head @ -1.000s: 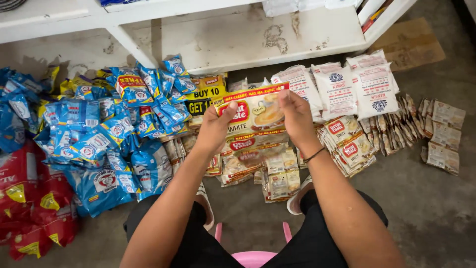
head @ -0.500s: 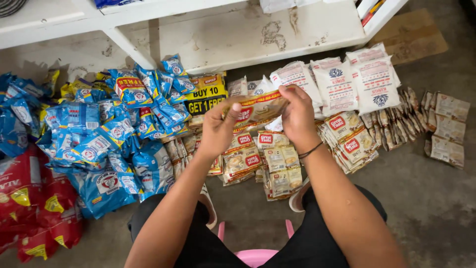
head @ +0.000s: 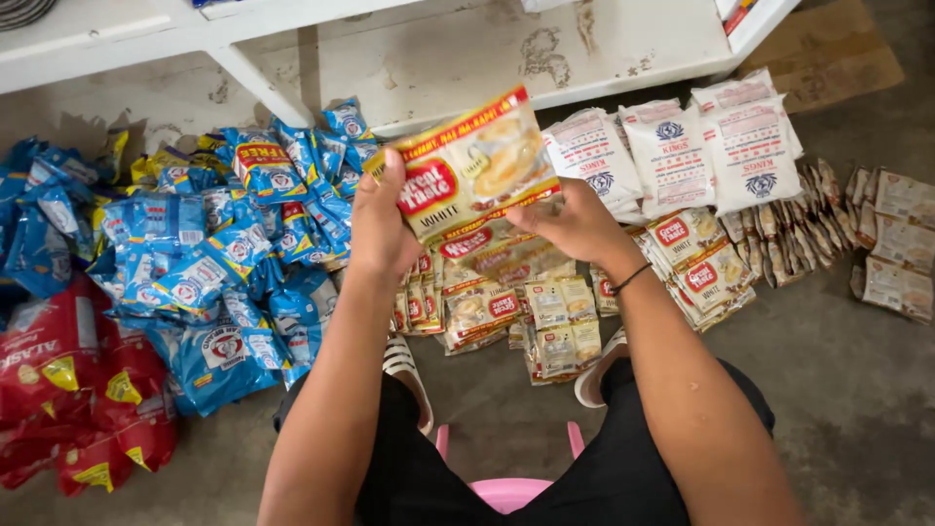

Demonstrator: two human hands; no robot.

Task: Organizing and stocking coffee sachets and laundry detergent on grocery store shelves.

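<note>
Two hands, left hand (head: 382,229) and right hand (head: 575,224), grip one yellow sachet pack (head: 467,166) at center frame, above sachets (head: 516,302) on the floor (head: 857,390).

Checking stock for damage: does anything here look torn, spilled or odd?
No spill or tear shows. The left hand and right hand hold a beige sachet pack tilted; the blue packets lie in a jumbled heap.

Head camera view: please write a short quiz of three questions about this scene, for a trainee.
1. True or false: both hands hold the cream sachet pack.
2. Which packets lie left of the left hand? A) blue B) green
3. What does the right hand wear at the wrist?

Key: 1 true. 2 A, the blue packets. 3 a thin dark band.
</note>
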